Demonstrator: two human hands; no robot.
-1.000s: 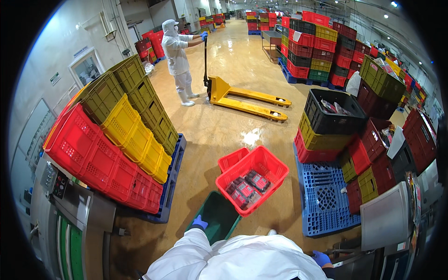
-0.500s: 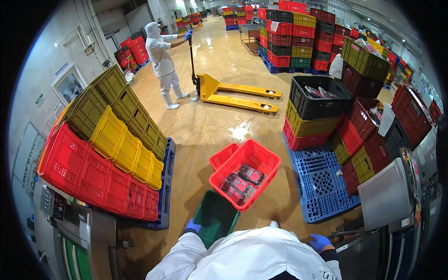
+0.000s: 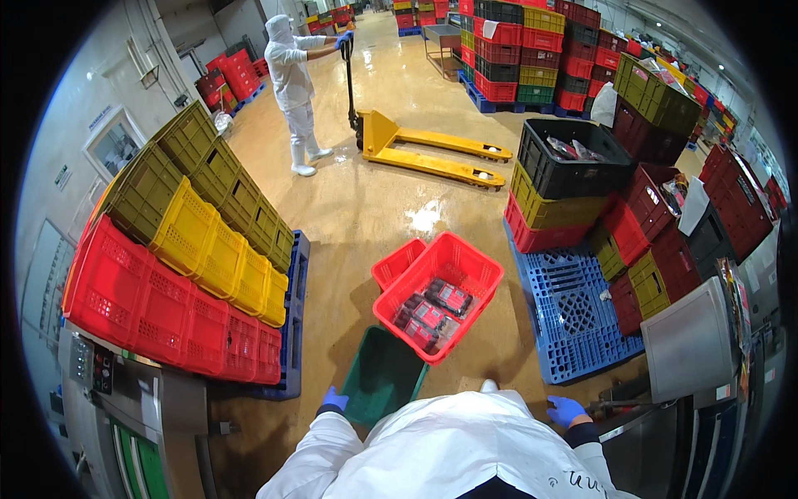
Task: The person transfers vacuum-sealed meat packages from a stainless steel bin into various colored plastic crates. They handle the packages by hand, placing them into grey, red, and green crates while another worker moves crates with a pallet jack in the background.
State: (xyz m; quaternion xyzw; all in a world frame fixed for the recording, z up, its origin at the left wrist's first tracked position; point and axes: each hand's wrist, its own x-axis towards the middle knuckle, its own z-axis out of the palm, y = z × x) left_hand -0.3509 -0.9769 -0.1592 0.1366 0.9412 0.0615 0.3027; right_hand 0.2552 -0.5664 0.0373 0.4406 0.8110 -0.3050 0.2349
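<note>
My left hand (image 3: 334, 399), in a blue glove, hangs beside the left rim of a green crate (image 3: 386, 378) on the floor. Its fingers look loosely stretched, and I see nothing in them. On the right, my gloved right hand (image 3: 567, 410) is held out from my white gown with fingers apart, holding nothing. In front of me stands a red crate (image 3: 482, 287) with several dark packs (image 3: 428, 314) at its bottom. Another red crate (image 3: 397, 262) shows partly behind it. The green crate's near end is hidden by my gown.
Red, yellow and olive crates (image 3: 218, 249) are stacked at left. At right, a blue pallet (image 3: 573, 308) carries a stack topped by a black crate (image 3: 573, 158). Ahead, a person in white (image 3: 291, 75) grips the handle of a yellow pallet jack (image 3: 432, 162). Wet patches shine on the floor.
The pallet jack and the person at its handle have shifted slightly right. My view has tilted a little, and both my hands stay apart from the crates.
</note>
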